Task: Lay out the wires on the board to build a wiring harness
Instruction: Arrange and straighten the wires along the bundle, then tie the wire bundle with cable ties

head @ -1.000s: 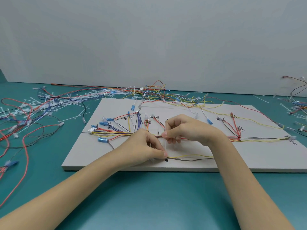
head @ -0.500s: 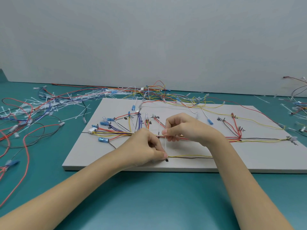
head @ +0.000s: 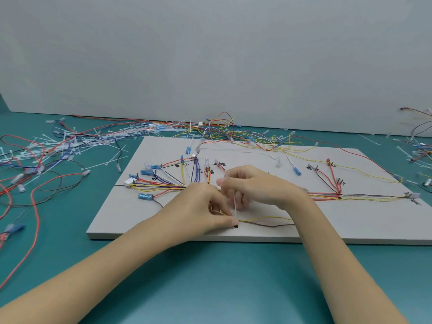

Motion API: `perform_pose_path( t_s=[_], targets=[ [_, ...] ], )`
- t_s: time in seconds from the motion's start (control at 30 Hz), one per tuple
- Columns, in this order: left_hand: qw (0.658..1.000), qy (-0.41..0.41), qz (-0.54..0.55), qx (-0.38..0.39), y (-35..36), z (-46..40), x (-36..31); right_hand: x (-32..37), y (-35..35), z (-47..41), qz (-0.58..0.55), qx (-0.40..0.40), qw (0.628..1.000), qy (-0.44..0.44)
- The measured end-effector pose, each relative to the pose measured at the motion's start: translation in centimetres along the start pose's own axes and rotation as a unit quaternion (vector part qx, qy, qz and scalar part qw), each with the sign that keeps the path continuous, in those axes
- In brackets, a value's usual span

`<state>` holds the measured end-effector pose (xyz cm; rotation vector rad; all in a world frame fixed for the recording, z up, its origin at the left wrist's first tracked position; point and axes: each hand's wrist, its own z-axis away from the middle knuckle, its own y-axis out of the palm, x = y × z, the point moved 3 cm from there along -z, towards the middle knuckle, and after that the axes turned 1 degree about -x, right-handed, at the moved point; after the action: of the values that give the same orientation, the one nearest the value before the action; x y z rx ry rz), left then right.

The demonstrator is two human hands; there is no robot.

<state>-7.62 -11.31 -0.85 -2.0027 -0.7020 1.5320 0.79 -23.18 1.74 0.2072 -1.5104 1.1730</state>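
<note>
A grey board (head: 131, 213) lies on the teal table with a harness of coloured wires (head: 161, 185) laid across it, ending in blue and white connectors. My left hand (head: 198, 209) pinches a yellow and a brown wire (head: 264, 221) near the board's front edge, where a white cable tie (head: 234, 208) wraps them. My right hand (head: 254, 185) sits just behind it, with its fingertips pinching the tie's upper end. A red, yellow and black branch (head: 364, 197) runs right to a white connector.
A heap of loose wires and white cable ties (head: 58, 148) covers the table at the left and along the back wall. More loose wires (head: 418, 146) lie at the far right. Bare teal table (head: 222, 277) stretches in front of the board.
The yellow and brown wires beside my left thumb were pulled straighter, then slackened a little. My right hand edged slightly upward with the tie's end; my left hand stayed put.
</note>
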Motion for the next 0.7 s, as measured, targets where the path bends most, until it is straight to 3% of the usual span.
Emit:
perform_pose_path(
  t_s=[0.07,0.17,0.23,0.3,0.37,0.47,0.7],
  targets=[
    [0.999,0.020,0.005,-0.050,-1.0,-0.1,-0.1,0.0,-0.2,-0.1,-0.025,-0.035,0.999,-0.005],
    [0.978,0.032,-0.011,-0.204,-4.1,-0.9,0.7,-0.4,-0.9,-0.5,-0.034,-0.108,0.994,0.003],
    [0.945,-0.006,-0.069,-0.321,-7.1,-1.4,2.9,-0.8,-1.0,-0.6,-0.006,-0.139,0.990,0.003],
    [0.908,-0.098,-0.139,-0.383,-10.3,-1.4,6.4,-1.0,-0.9,-0.7,0.011,-0.157,0.987,-0.004],
    [0.874,-0.222,-0.242,-0.357,-12.8,-0.9,10.6,-0.9,-0.9,-0.8,0.026,-0.173,0.984,-0.012],
    [0.832,-0.365,-0.348,-0.231,-14.3,0.4,15.3,-0.8,-0.9,-0.8,0.045,-0.191,0.980,-0.027],
    [0.858,-0.351,-0.297,-0.229,-15.1,0.3,16.5,-0.8,-1.2,-0.9,0.056,-0.208,0.976,-0.041]
  ],
)
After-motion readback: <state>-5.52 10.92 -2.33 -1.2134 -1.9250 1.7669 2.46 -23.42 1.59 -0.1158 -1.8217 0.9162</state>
